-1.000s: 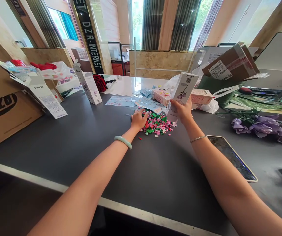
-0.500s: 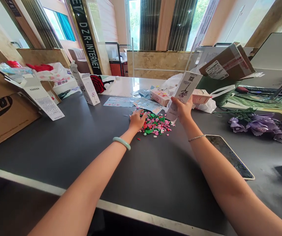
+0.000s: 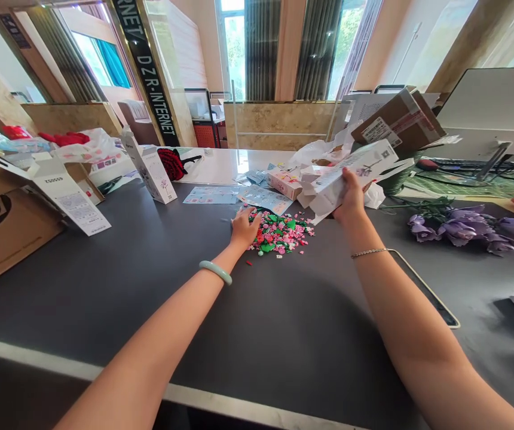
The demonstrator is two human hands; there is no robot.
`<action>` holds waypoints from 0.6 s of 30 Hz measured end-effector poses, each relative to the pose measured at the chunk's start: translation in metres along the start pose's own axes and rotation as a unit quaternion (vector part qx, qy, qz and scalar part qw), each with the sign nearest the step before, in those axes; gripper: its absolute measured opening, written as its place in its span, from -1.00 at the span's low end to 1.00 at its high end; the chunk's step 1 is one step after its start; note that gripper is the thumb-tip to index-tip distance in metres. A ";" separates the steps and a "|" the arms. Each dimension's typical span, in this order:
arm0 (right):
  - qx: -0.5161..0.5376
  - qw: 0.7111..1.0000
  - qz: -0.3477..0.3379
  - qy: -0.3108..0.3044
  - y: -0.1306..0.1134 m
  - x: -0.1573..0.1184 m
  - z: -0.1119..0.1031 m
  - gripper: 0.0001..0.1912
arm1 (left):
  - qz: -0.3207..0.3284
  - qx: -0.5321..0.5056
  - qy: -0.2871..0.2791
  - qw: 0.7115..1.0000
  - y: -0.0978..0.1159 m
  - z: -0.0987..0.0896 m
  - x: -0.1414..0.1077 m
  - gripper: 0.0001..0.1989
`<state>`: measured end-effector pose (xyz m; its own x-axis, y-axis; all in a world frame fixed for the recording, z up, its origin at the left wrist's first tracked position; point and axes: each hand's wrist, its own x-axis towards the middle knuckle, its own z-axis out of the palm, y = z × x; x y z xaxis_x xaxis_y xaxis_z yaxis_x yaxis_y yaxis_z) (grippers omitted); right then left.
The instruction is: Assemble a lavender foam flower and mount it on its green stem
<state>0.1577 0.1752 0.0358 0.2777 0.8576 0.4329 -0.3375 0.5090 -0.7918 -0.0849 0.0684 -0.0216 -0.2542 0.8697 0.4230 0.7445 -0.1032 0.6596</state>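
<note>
My left hand rests at the left edge of a heap of small pink, red, green and white building-block pieces. Its thumb stands apart from the fingers and I see nothing held in it. In my right hand is a white cardboard box printed with a flower picture, tilted up to the right with its open flaps at the lower left. The box is off the table, right of the heap. Behind the heap lie light blue printed sheets.
Two more white boxes, one standing and one leaning, are on the left by a brown carton. Purple flowers and a phone-like tablet lie to the right. A pink box sits behind the heap.
My right hand has moved rightward with the white box and tipped it flatter, its flaps now showing. My left hand stays by the heap. The view has shifted slightly.
</note>
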 end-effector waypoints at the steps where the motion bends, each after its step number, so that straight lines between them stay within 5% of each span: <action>1: 0.013 1.000 0.018 -0.006 -0.010 0.004 -0.005 -0.46 | -0.001 -0.001 0.001 1.000 0.000 -0.001 0.000 -0.71; 5: 0.107 0.983 0.116 -0.095 -0.067 0.008 -0.018 -0.45 | -0.002 -0.015 0.015 1.000 0.001 -0.003 -0.001 -0.68; 11: 0.115 0.979 0.081 -0.150 -0.146 -0.015 -0.006 -0.44 | -0.016 -0.065 0.034 0.997 -0.003 -0.005 0.003 -0.69; 18: 0.161 0.973 0.084 -0.140 -0.166 -0.021 -0.010 -0.52 | -0.102 -0.107 0.070 0.986 -0.013 -0.006 0.013 -0.70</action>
<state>0.2165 0.0726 0.1540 -0.0458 0.8945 0.4446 -0.6338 0.3180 -0.7051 -0.1015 0.0784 -0.0210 -0.4798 0.8093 0.3389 0.5247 -0.0449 0.8501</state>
